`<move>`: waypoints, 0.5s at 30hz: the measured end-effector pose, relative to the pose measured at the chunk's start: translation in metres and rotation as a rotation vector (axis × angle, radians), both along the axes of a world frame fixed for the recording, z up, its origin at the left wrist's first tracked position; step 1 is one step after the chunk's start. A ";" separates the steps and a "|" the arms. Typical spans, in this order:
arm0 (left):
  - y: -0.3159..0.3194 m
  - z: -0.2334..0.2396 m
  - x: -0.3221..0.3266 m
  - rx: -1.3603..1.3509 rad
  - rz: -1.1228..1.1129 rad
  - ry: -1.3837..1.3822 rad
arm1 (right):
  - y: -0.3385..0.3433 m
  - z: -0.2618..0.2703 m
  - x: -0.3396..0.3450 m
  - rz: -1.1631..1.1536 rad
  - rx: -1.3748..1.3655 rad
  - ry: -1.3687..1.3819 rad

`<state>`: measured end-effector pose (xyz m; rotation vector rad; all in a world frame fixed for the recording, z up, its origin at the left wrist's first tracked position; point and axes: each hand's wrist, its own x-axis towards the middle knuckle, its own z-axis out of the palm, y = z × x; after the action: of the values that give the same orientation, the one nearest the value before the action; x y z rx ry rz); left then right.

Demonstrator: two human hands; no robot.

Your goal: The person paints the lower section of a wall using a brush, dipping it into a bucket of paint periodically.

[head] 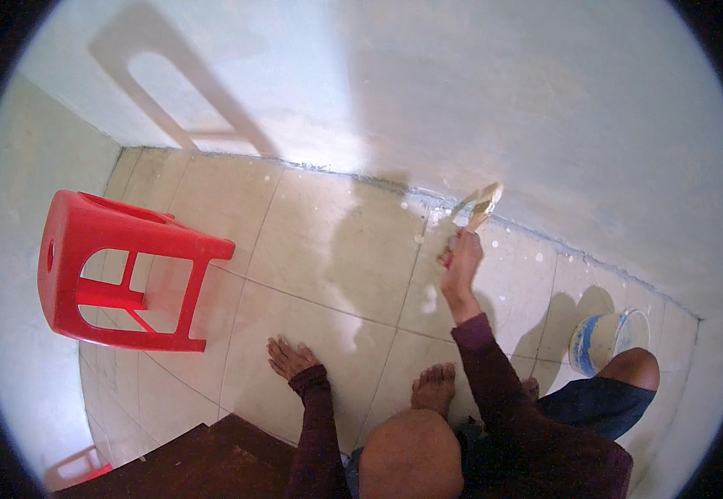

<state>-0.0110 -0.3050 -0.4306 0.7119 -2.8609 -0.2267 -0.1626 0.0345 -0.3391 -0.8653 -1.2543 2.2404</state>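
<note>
My right hand (461,257) grips the handle of a flat paintbrush (481,206). The brush's pale bristles touch or hover close to the foot of the light-coloured wall (524,112), along the joint with the floor; I cannot tell if they press on it. My left hand (293,358) is spread with its fingers apart, over or flat on the tiled floor (311,312), and holds nothing. White spots of paint dot the tiles around the brush.
A red plastic stool (130,268) stands at the left. To the right, beside my knee, is a pale paint bucket (605,340) with a blue band, partly hidden. A dark brown board or furniture top (199,461) lies at the lower left. Walls close off both sides.
</note>
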 end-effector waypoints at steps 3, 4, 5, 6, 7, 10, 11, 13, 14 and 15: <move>-0.002 -0.002 0.003 -0.019 -0.014 0.023 | -0.050 0.024 -0.050 0.181 -0.061 0.131; 0.002 -0.003 0.001 -0.022 -0.034 0.034 | -0.064 0.037 -0.073 0.221 -0.081 0.185; 0.003 -0.005 0.001 -0.030 -0.045 0.040 | -0.083 0.047 -0.091 0.268 -0.106 0.235; 0.002 -0.006 0.002 -0.025 -0.038 0.021 | -0.102 0.058 -0.100 0.349 -0.124 0.219; 0.001 -0.006 0.001 -0.020 -0.026 0.004 | -0.116 0.069 -0.108 0.435 -0.142 0.205; -0.003 -0.006 0.005 -0.028 -0.020 0.001 | -0.138 0.089 -0.105 0.717 -0.085 0.118; -0.004 -0.007 0.004 -0.034 -0.024 0.007 | -0.132 0.095 -0.107 0.771 -0.033 0.161; -0.004 -0.005 0.002 -0.008 0.008 -0.017 | -0.108 0.103 -0.105 0.882 0.073 0.237; -0.003 -0.005 0.001 0.007 0.019 -0.034 | -0.095 0.106 -0.107 0.778 0.128 0.312; -0.002 -0.006 0.004 -0.002 0.015 -0.036 | -0.076 0.118 -0.101 0.748 0.087 0.304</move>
<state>-0.0072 -0.3074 -0.4362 0.7446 -2.8877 -0.2115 -0.2634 -0.0413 -0.2211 0.0196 -1.6875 2.6896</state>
